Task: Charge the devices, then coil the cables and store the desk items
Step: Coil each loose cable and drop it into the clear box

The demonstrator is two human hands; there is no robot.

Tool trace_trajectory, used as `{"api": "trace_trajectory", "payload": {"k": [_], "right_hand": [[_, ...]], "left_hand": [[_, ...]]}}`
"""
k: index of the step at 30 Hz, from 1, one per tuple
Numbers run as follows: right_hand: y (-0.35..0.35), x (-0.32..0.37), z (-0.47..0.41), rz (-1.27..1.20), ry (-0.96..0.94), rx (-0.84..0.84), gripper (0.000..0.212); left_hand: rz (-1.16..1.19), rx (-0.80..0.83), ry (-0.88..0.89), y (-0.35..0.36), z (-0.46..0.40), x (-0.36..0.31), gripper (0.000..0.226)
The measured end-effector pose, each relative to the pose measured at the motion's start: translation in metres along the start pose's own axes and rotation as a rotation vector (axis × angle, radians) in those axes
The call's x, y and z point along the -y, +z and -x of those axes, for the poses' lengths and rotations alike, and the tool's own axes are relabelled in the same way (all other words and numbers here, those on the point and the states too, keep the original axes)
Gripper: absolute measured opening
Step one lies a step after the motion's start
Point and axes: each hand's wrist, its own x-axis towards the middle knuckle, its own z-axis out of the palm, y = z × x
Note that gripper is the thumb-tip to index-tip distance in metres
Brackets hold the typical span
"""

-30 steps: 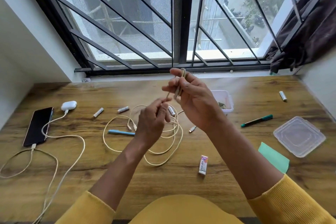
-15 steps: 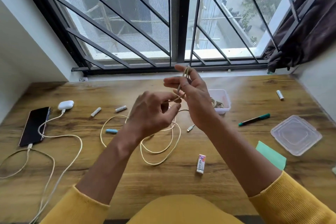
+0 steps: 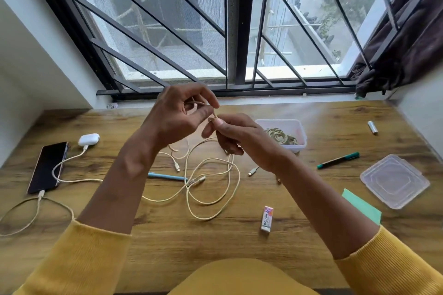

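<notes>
Coiling step in hand, by my reading. Left hand (image 3: 176,115) and right hand (image 3: 236,134) both pinched a rubber band (image 3: 214,116) above the loose cable (image 3: 211,182) on the desk (image 3: 167,242) (phone already plugged in). Next move likely needs the cable gathered before banding.

We see a desk (image 3: 167,242) of warm brown wood with darker grain streaks. The loose cable (image 3: 211,189) on it is cream, as are the cables running to the black phone (image 3: 48,166) and the white earbud case (image 3: 88,139). One pen (image 3: 166,177) is light blue; the marker (image 3: 338,160) is black with teal ends. A translucent container (image 3: 300,132) holds tan rubber bands (image 3: 280,136); its clear lid (image 3: 394,181) lies beside a mint-green paper (image 3: 362,206). The eraser (image 3: 267,218) is white with a pink and purple wrapper. Our sleeves (image 3: 79,261) are mustard yellow, ribbed at the cuffs. The window grille (image 3: 167,19) is dark grey, and the curtain (image 3: 407,50) dark brown.
</notes>
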Motion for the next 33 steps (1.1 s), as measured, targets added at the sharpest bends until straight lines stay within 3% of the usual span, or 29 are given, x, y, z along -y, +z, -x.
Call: {"api": "trace_trajectory", "payload": {"k": [6, 10, 15, 19, 24, 28, 33], "right_hand": [[-0.002, 0.015, -0.002, -0.223, -0.062, -0.022, 0.037], [-0.003, 0.020, -0.008, -0.339, -0.159, -0.044, 0.036], [-0.006, 0.022, -0.018, -0.425, -0.254, -0.046, 0.041], [-0.007, 0.020, -0.025, -0.494, -0.258, -0.103, 0.041], [-0.008, 0.013, -0.030, -0.544, -0.267, -0.214, 0.043], [-0.006, 0.006, -0.031, -0.428, -0.231, -0.300, 0.040], [0.001, 0.005, -0.028, -0.168, -0.180, -0.417, 0.036]], "left_hand": [[0.126, -0.194, 0.005, 0.008, 0.000, 0.010, 0.010], [0.092, -0.342, -0.018, 0.021, 0.006, 0.012, 0.013], [0.027, -0.414, -0.106, 0.045, 0.020, 0.009, 0.021], [0.004, -0.366, -0.168, 0.063, 0.030, 0.003, 0.020], [0.076, -0.164, -0.210, 0.071, 0.040, -0.009, 0.039], [0.081, -0.132, -0.226, 0.068, 0.043, -0.016, 0.043], [0.013, -0.113, -0.192, 0.056, 0.039, -0.022, 0.030]]}}
